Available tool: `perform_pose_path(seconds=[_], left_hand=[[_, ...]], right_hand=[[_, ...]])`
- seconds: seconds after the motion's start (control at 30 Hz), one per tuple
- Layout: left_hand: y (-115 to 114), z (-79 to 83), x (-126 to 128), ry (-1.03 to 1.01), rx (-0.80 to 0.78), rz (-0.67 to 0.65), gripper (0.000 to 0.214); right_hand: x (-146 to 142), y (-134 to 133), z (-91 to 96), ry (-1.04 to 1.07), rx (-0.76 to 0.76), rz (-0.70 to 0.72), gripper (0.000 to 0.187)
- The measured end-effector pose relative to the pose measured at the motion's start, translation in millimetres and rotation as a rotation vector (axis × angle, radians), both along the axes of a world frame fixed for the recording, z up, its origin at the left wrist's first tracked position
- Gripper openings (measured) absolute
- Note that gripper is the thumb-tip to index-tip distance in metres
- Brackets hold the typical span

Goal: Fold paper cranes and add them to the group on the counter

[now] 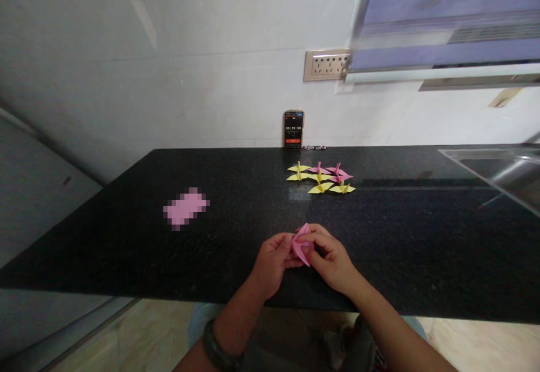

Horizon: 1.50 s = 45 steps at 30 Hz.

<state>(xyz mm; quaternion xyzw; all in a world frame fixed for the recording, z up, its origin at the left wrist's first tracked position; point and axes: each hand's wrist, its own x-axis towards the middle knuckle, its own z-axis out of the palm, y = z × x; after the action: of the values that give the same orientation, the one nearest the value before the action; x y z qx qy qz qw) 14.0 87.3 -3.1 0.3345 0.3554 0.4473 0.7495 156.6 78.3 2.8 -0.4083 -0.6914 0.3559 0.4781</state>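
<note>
Caller: Both hands are meeting on one piece! The left hand (270, 265) is pinching the pink paper (301, 252) between thumb and fingers, a narrow grip.

Partner: And the right hand (335, 259)?

Caller: It's gripping the same paper, forefinger and thumb pressing on the folded flaps, other fingers curling behind. Close hold, nothing wide about it!

Partner: Place it for me, using the phone (294, 129).

Caller: The paper is sitting on the person's side of the phone, well apart from it, over the counter (236, 175). Whether it's touching the stone, I'm not able to tell.

Partner: The phone itself is leaning upright against the wall, its screen showing 00:39:00, and a thin patterned pen (315, 148) is lying just beside its right side.

Caller: Between phone and hands, a flock is forming rows: five yellow cranes (320, 188), three pink cranes (340, 179), wings spreading, several touching or overlapping!

Partner: Left of the phone and nearer the person, a pink patch (185, 209) is showing only as blurred squares.

Caller: The sink (510, 172) is lying well to the phone's right, while a socket (325, 65) is sitting above it, slightly right.
</note>
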Motion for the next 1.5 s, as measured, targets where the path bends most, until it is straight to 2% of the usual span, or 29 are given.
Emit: perform_pose_path(seconds=[0.17,0.37,0.4,0.5,0.53,0.63,0.7,0.87,0.9,0.97,1.07,1.13,1.2,1.33,1.5], left_hand=[[-1,1.6,1,-0.019,0.026,0.001,0.035],[-1,2.7,1,-0.007,0.051,0.025,0.033],[-1,2.4,2,-0.009,0.055,0.033,0.032],[-1,0.8,2,-0.044,0.070,0.057,0.029],[-1,0.3,3,-0.058,0.077,0.063,0.027],[-1,-0.6,4,-0.074,0.100,0.073,0.025],[-2,-0.9,4,-0.060,0.108,0.093,0.025],[-2,-2.3,7,0.036,0.108,0.163,0.026],[-2,-3.0,7,0.061,0.108,0.178,0.027],[-2,-5.0,9,0.115,0.111,0.201,0.028],[-2,-8.3,10,0.201,0.127,0.195,0.028],[-3,-9.1,9,0.255,0.150,0.166,0.028],[-3,-7.9,7,0.307,0.192,0.129,0.028],[-4,-3.6,6,0.393,0.301,0.081,0.025],[-5,-3.6,8,0.386,0.288,0.059,0.022]], right_hand=[[1,0,5.9,-0.120,0.048,0.028,0.028],[5,-4,7.4,-0.198,0.077,0.046,0.020],[5,-5,5.7,-0.216,0.097,0.050,0.023],[3,-7,-1.6,-0.297,0.190,0.038,0.053],[2,-7,-3.9,-0.322,0.221,0.014,0.052],[0,-7,-6.4,-0.354,0.275,-0.080,0.031],[0,-7,-3.6,-0.349,0.304,-0.111,0.025],[2,-11,7.0,-0.334,0.372,-0.035,0.015],[2,-12,7.2,-0.301,0.353,-0.039,0.013],[0,-11,4.5,-0.186,0.245,-0.130,0.011],[-4,-5,-4.8,0.048,-0.036,-0.309,0.016],[-6,0,-10.5,0.138,-0.204,-0.278,0.019],[-7,4,-13.6,0.183,-0.300,-0.242,0.017],[-7,8,-12.5,0.251,-0.352,-0.249,0.019],[-9,9,-11.2,0.254,-0.342,-0.263,0.023]])
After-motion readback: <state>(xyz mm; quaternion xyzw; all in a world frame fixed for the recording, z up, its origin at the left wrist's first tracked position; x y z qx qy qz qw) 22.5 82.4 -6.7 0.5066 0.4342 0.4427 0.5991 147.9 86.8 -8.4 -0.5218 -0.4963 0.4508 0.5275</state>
